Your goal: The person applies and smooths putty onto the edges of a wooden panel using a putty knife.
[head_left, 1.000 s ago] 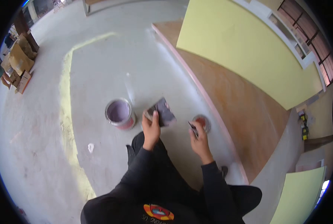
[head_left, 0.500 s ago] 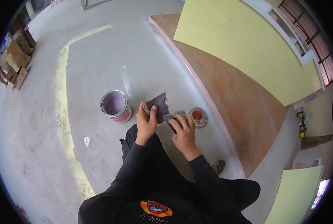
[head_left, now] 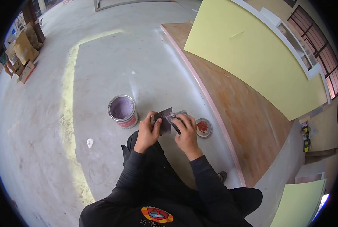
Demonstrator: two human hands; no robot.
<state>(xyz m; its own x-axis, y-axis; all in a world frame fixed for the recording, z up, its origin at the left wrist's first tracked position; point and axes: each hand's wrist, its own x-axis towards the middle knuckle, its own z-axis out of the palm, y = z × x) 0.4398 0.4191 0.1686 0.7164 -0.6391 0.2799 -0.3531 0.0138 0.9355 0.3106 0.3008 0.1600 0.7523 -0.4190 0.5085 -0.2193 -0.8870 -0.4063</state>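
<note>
My left hand [head_left: 147, 133] is closed on a flat dark putty scraper [head_left: 164, 123], thumb across its face. My right hand [head_left: 187, 135] grips a second putty scraper [head_left: 181, 112], partly covered by my fingers. Its edge meets the left blade, and pinkish-purple putty [head_left: 169, 117] sits where the two come together. To the left, on the floor, stands an open tin [head_left: 126, 123] with purple putty [head_left: 121, 108] inside. Beside my right hand lies a round lid [head_left: 209, 131] bearing a red paste [head_left: 202, 126].
A brown board [head_left: 237, 109] with a pink edge lies along my right, a large pale yellow panel [head_left: 244, 49] over it. White blob [head_left: 90, 143] and a yellow dusty band [head_left: 67, 102] mark the floor at left. Bags and boxes [head_left: 25, 49] stand far left, near a person's arm.
The scrapers have slid against each other. The left blade's face shows less putty, and more is gathered on the right scraper's edge. My view has shifted slightly.
</note>
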